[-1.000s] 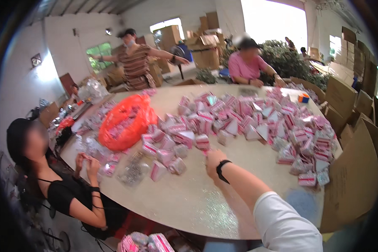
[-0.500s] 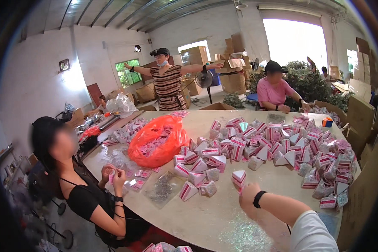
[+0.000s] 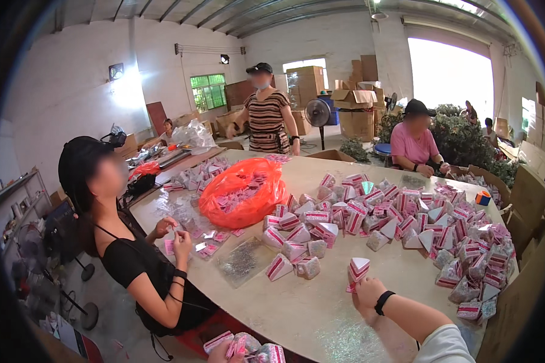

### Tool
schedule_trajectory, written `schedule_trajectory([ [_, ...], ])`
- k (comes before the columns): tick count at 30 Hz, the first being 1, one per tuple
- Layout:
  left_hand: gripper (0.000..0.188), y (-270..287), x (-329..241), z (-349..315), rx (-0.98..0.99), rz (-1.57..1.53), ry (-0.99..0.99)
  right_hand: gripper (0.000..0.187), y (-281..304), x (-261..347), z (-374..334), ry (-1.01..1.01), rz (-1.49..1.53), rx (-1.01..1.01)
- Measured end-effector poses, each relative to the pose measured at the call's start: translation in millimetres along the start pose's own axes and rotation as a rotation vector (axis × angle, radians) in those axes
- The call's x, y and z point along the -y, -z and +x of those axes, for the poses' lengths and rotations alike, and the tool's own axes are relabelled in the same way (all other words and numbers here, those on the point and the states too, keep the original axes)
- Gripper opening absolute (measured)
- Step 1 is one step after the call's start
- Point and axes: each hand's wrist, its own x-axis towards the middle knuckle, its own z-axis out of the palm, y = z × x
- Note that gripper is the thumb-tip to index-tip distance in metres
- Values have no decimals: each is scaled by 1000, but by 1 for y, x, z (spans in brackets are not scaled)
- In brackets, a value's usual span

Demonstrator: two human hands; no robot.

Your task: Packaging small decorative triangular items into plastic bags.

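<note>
My right hand [image 3: 372, 293], wearing a black wristband, reaches over the table [image 3: 297, 302]. Its fingers are closed at the lower end of a pink-and-white wedge-shaped packet [image 3: 360, 267], and a bit of pink card shows beside them. At the lower edge, part of my left hand [image 3: 221, 351] is closed against a bunch of similar wedge packets [image 3: 274, 353]; most of that hand is cut off. A large pile of such packets [image 3: 399, 209] covers the table's far right, and a few more [image 3: 293, 248] lie left of my right hand.
An orange-red plastic bag [image 3: 242, 196] full of pink pieces stands left of the pile. A clear flat tray [image 3: 243, 260] lies nearer. Beside the table, a person in black [image 3: 142, 266] handles a small piece. Two others are beyond; cardboard [image 3: 521, 290] borders the right.
The view has tilted and shifted. My left hand has come into sight beside the lower packets. The standing person has lowered both arms. My right hand stays at the single packet.
</note>
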Motion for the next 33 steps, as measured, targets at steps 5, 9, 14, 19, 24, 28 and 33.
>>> schedule_trajectory([
  [5, 43, -2, 4, -9, -22, 50, -5, 23, -7, 0, 10, 3, 34, -20],
  [9, 42, -1, -3, -8, -33, 98, -45, 23, 19, -2, 5, -140, 251, -40],
  [14, 38, -1, -14, -4, -112, 81, -46, 21, 63, 3, -8, -261, 736, -94],
  [19, 37, -9, -17, 12, 220, -225, 207, 22, 90, -3, -32, -211, 1576, 289],
  [24, 33, -13, -34, 25, 293, -251, 198, 23, 158, 18, -58, 287, 1099, 281],
  [28, 35, -19, -38, 27, 300, -235, 143, 18, 187, 33, -76, 372, 764, 82],
  [33, 30, -22, -46, 40, 316, -240, 52, 12, 203, 41, -87, 584, 566, -73],
])
